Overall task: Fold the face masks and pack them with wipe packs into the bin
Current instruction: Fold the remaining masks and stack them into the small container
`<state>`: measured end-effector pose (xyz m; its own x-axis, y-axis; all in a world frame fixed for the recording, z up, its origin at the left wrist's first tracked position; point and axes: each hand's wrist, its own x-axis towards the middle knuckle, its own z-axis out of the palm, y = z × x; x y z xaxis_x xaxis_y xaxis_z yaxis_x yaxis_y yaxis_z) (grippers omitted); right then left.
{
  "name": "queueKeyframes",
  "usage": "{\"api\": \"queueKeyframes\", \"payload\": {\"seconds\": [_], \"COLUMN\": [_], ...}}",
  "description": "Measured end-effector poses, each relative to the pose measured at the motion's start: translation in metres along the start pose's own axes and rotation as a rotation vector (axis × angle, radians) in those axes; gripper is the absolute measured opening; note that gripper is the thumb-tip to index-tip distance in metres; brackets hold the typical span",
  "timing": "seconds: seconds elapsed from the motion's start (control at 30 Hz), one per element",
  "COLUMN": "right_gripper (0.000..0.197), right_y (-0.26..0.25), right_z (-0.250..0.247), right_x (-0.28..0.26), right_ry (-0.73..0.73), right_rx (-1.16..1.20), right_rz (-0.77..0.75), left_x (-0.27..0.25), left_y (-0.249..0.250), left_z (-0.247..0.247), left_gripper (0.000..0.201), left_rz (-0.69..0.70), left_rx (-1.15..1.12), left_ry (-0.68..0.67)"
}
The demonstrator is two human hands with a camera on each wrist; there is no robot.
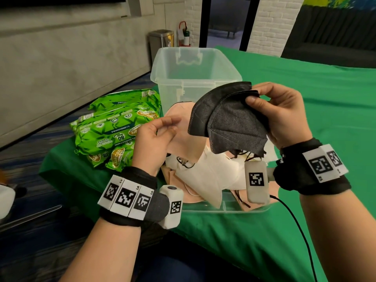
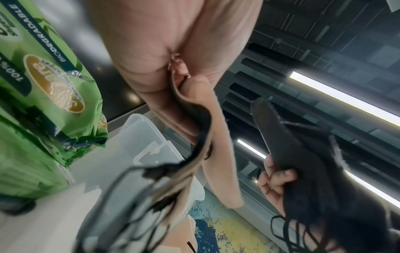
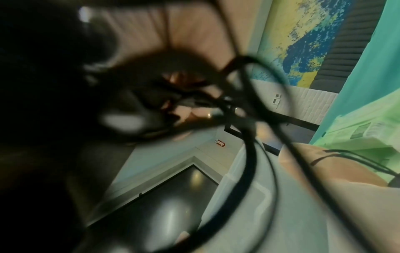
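Note:
My right hand (image 1: 252, 96) grips a dark grey face mask (image 1: 227, 121) by its top corner and holds it up in front of the clear plastic bin (image 1: 193, 64). The mask hangs half folded, and its black ear loops (image 3: 251, 154) dangle close to the right wrist camera. My left hand (image 1: 173, 125) pinches the edge of a pink mask (image 2: 218, 145) between thumb and fingers, just left of the grey mask (image 2: 303, 162). Below both hands lies a pile of pink and white masks (image 1: 203, 176). Green wipe packs (image 1: 114, 127) are stacked to the left.
The mask pile rests on a flat clear lid (image 1: 223, 208) on the green cloth (image 1: 305, 119). The table's left edge drops to patterned carpet beside the wipe packs. A black cable (image 1: 295, 220) runs from my right wrist across the cloth. Nothing shows inside the bin.

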<state>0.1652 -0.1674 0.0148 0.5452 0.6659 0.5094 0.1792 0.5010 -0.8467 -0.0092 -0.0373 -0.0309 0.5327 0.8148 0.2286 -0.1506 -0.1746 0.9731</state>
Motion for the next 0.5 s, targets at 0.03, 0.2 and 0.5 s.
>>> {"api": "queueKeyframes", "payload": {"seconds": [0.03, 0.2, 0.5], "right_gripper": [0.007, 0.006, 0.02], "right_y": [0.0, 0.005, 0.023], "right_z": [-0.001, 0.001, 0.015], "right_x": [0.0, -0.001, 0.001], "right_ry": [0.001, -0.059, -0.086], "right_rx": [-0.003, -0.013, -0.241], "right_rz": [0.007, 0.123, 0.209], "left_x": [0.0, -0.002, -0.003], "left_y": [0.001, 0.003, 0.002], "left_z": [0.0, 0.002, 0.01], "left_gripper": [0.031, 0.028, 0.025], "left_rz": [-0.002, 0.008, -0.026], "left_rx": [0.008, 0.005, -0.134], "left_ry": [0.011, -0.004, -0.088]}}
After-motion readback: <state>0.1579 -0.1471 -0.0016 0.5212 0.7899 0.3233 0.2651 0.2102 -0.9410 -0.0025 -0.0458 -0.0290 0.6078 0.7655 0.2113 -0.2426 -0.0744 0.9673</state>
